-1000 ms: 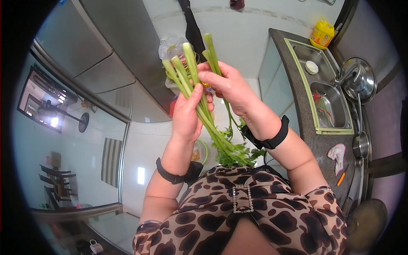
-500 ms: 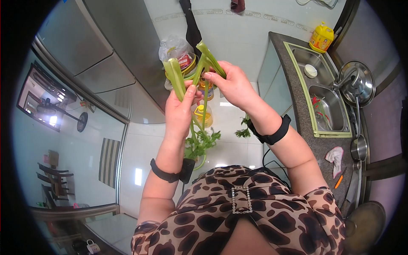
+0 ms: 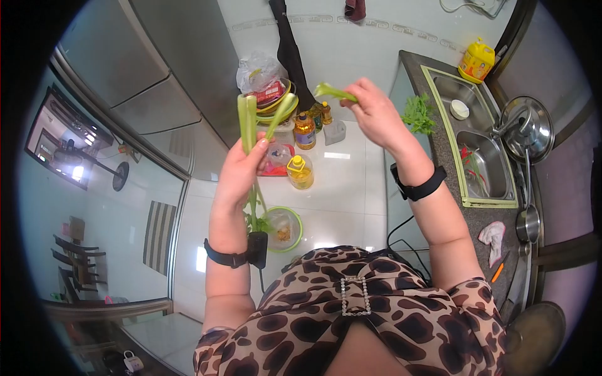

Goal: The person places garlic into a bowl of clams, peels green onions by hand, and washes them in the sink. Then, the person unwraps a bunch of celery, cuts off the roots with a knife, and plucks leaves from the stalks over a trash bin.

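A: What is the room carrying, nearest first?
B: A green-rimmed bin is sitting on the tiled floor. On the right, the countertop is carrying an orange-handled knife, then a cloth. Beyond the cloth, the sink is holding red chillies in its nearer basin, and a yellow jug is standing near the countertop's far end.
A: And the hands?
B: The left hand is gripping several celery stalks, the right hand is pinching a separate stalk, and both are being held above the floor.
A: What is differing from half a second ago?
B: The hands are standing farther apart, and leaves are now showing higher, against the countertop's left edge.
A: Where is room lying open?
B: Floor is lying open between the oil bottles and the cabinet front under that edge.
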Demonstrator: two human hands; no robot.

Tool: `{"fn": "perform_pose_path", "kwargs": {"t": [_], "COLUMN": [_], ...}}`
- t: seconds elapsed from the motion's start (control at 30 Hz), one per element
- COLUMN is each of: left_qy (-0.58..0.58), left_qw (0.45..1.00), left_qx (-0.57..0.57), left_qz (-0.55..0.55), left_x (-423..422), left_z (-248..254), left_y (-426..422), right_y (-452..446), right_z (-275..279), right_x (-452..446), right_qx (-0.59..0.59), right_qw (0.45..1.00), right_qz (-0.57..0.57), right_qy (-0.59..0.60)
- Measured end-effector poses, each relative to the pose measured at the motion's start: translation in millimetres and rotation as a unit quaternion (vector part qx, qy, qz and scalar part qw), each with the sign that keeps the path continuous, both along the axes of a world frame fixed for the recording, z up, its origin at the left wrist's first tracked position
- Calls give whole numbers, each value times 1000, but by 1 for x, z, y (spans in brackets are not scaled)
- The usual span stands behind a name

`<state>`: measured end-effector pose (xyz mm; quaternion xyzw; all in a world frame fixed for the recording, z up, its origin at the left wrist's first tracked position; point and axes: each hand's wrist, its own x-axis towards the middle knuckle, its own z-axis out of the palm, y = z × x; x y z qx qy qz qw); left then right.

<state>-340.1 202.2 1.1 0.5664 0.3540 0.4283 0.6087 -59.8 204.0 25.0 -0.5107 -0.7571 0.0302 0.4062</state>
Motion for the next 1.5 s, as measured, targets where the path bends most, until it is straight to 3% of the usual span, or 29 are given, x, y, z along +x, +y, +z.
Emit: {"fn": "perform_pose_path", "kwargs": {"t": [0.1,0.13,0.17,0.2,0.27,0.43,0.5,0.57,0.6,0.73,0.83,0.9,0.97,1.1,1.17,1.3,1.37,1.5], "left_qy": [-61,-86,-86,-104,-123,-140,-142,-147,-159,-179,-184,-97,-108,-57,-177,-147,-188,-188], "left_qw": [996,993,993,991,984,978,974,975,976,977,977,993,993,997,977,984,979,974], "left_qx": [-67,-78,-79,-84,-98,-101,-102,-100,-102,-92,-94,-30,-15,-5,-81,-81,-63,-72], "left_qz": [8,-8,-6,-30,-80,-117,-144,-133,-106,-69,-58,-57,-52,-48,-83,-58,-52,-106], "left_x": [-7,-6,-2,4,19,47,53,53,53,47,56,61,68,66,62,55,48,35], "left_z": [3,2,0,-1,1,-14,-17,-13,-12,-15,-9,-20,-28,-22,-21,-15,-17,-7], "left_y": [3,5,5,5,1,-3,-5,-6,-5,3,-5,-5,-4,-9,-9,-1,6,6], "right_y": [12,11,10,7,-4,-27,-31,-22,-16,-2,-3,-8,-11,-8,-8,-10,-5,-4], "right_z": [-9,-10,-12,-11,-7,11,14,6,0,-9,-12,-11,-9,-12,-8,-4,-3,3], "right_x": [16,11,7,-1,-22,-67,-71,-71,-62,-51,-60,-71,-80,-74,-70,-65,-57,-50], "right_qx": [61,-70,-197,-197,-275,-306,-339,-281,-277,-185,-230,-234,-190,-234,-245,-244,-239,-225], "right_qw": [998,983,920,920,860,816,802,803,836,874,861,860,919,898,887,858,866,830], "right_qz": [19,69,114,114,136,204,186,132,120,117,141,132,100,94,100,90,79,111], "right_qy": [-14,157,320,320,408,445,456,508,457,434,432,434,331,361,378,443,431,498]}}
